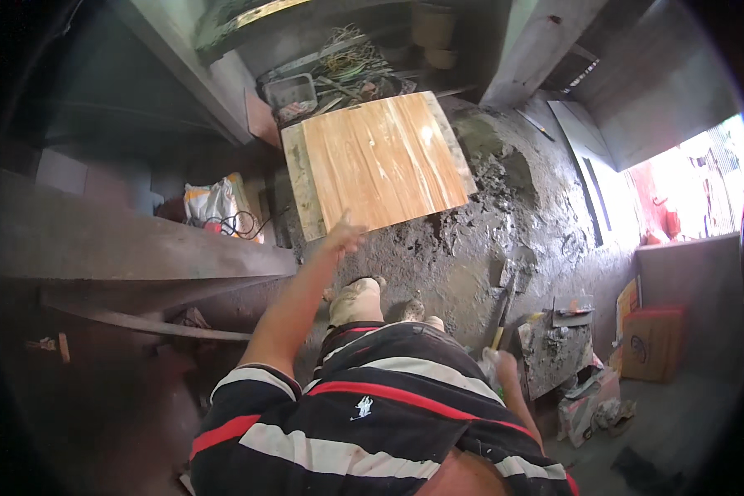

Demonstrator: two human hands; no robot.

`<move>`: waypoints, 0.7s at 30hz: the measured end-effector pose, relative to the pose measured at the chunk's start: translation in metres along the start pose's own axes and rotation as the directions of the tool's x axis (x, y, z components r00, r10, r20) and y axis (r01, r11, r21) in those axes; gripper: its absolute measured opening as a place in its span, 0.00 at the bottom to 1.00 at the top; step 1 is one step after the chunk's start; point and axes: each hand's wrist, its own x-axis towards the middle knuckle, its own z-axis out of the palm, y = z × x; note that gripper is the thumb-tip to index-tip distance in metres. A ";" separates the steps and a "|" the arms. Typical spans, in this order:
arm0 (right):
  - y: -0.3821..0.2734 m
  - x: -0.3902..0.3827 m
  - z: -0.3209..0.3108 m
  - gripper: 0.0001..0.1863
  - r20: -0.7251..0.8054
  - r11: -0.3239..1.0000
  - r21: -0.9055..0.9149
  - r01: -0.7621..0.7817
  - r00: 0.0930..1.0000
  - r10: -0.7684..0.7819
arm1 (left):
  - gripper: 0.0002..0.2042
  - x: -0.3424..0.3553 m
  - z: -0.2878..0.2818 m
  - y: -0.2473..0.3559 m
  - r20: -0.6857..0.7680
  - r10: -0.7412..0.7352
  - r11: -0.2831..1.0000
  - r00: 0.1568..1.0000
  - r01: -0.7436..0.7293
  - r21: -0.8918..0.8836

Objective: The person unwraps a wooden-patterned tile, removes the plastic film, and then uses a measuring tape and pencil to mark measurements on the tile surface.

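Observation:
A glossy wood-grain panel (384,165), which looks like a large tile, lies ahead of me with stained grey-brown strips along its left and right sides. My left hand (345,236) reaches to its near edge, fingers apart and holding nothing; I cannot tell whether the fingertips touch it. Low at my right side, my right hand (506,368) is closed at the lower end of a mud-covered tool with a wooden handle (498,337). Something whitish and translucent shows beside those fingers, too small to name. Wet grey mortar (504,182) spreads to the right of the panel.
A mortar-smeared board (554,355) stands near my right hand, beside a cardboard box (653,343). A concrete ledge (140,252) runs along the left, with a white sack (211,202) behind it. Tangled cord (347,59) and a plastic crate (292,95) lie beyond the panel.

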 end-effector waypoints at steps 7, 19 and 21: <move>-0.004 0.023 0.042 0.10 0.118 0.974 -0.225 -0.037 0.991 0.065 | 0.55 0.023 -0.037 0.053 -0.228 0.074 0.996 0.971 -0.083 -0.031; -0.137 0.058 -0.012 0.18 0.256 0.959 0.076 0.271 0.925 -0.282 | 0.46 0.087 -0.130 -0.003 -0.231 0.534 0.499 0.813 -0.083 0.863; -0.114 0.052 0.009 0.20 0.212 0.975 0.013 0.223 0.952 -0.220 | 0.23 0.080 -0.132 -0.056 -0.312 0.364 0.640 0.878 0.008 0.769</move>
